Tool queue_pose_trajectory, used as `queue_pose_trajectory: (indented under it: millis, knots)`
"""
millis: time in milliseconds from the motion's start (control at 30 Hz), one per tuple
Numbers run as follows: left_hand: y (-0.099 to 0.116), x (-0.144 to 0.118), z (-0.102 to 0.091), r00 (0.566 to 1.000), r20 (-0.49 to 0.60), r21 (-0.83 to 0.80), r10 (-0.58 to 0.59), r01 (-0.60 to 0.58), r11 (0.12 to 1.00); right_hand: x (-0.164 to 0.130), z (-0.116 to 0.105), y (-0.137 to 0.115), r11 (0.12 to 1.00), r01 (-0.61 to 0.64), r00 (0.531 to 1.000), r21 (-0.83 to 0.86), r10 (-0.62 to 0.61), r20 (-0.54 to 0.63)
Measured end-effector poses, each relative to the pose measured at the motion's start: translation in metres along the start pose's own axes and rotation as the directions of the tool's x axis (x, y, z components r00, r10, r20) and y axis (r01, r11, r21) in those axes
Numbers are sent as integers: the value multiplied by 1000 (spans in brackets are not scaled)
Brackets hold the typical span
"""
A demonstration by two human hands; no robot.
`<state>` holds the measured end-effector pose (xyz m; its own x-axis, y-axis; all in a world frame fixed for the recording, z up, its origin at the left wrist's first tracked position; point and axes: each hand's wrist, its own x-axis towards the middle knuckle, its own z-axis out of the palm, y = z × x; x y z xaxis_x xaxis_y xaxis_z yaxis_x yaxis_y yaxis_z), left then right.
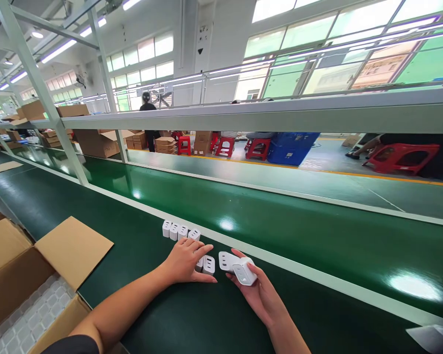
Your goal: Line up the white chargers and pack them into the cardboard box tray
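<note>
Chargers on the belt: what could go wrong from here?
1. The right hand holds one white charger only by the fingertips; it might slip.
2. The left hand lies over the chargers under it and could knock them over.
3. The row of four stands beside the belt's pale edge strip.

You have four white chargers (180,230) in a row at the frame's centre, two chargers (205,264) under your left hand, and two chargers (239,266) in your right hand. One open cardboard box (74,248) sits lower left. Four red stools (258,147) stand beyond.
</note>
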<state>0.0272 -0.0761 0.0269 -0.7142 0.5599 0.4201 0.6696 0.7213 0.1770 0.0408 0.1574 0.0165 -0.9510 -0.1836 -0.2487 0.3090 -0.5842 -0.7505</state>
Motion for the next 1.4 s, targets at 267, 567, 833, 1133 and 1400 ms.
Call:
queue_pose_trajectory:
  millis: [267, 567, 833, 1133, 1400]
  knots:
    - [14, -4, 20, 994, -94, -13, 47, -49, 999, -5, 10, 9, 998, -1, 998, -64, 6, 66]
    - [11, -1, 28, 994, -109, 85, 18, -8, 996, -1, 5, 14, 961, 9, 990, -276, 30, 139]
    - [3, 0, 23, 995, -93, 119, 19, -8, 993, 10, -3, 28, 575, 348, 916, -740, -378, 137]
    - [4, -2, 14, 998, -36, 90, 49, -46, 995, 16, -11, 38, 238, 477, 797, -846, -522, 303]
    - [-14, 0, -12, 1000, -2, 20, -19, 19, 1000, 4, 2, 43, -42, 590, 701, -806, -469, 537]
